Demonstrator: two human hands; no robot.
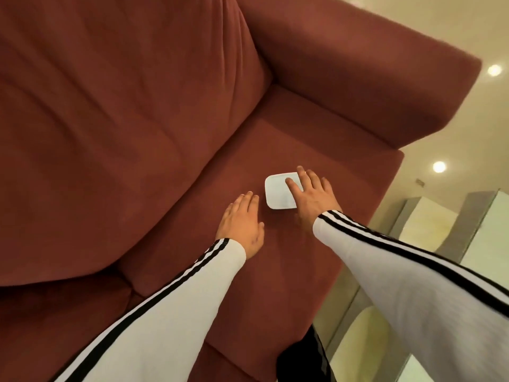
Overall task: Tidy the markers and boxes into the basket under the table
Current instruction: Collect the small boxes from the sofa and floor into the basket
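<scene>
A small white box (276, 192) with rounded corners lies flat on the red sofa seat cushion (220, 175). My right hand (311, 198) rests on the box's right side, thumb across its top and fingers spread past its far edge. My left hand (242, 223) hovers flat just left of the box, fingers together, holding nothing and not touching the box. Both arms wear white sleeves with black stripes. No markers and no basket are in view.
The sofa's back cushion (110, 106) fills the left, and its armrest (371, 78) rises behind the box. Glossy cream floor (440, 175) and pale cabinet-like furniture (482, 230) lie to the right. A dark trouser leg (303, 357) shows at the bottom.
</scene>
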